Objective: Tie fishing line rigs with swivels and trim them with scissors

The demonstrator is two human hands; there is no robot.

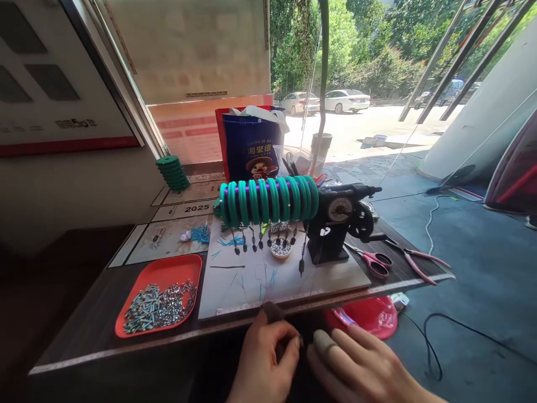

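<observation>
My left hand (pixel 268 358) is in front of the table edge, thumb and index finger pinched together. A tiny shiny speck shows at its fingertips, too small to name. Beside it my right hand (pixel 356 366) has its fingers curled and pressed together; what they hold, if anything, is hidden. Dark or grey covers sit on some fingertips. Above both hands is a black hand-cranked winder (pixel 335 215) bearing a row of teal rings (pixel 268 200) with purple between them. Thin lines with dark beads and small weights (pixel 301 266) hang from it over a white board (pixel 235 285).
An orange tray (pixel 145 274) with metal swivels and small tubes stands left. A round dish (pixel 281 248) of beads lies under the winder. Pink scissors (pixel 373 263) and pliers (pixel 413 260) lie right. A blue bag (pixel 251 143) stands behind; a red basin (pixel 373 316) is below the table.
</observation>
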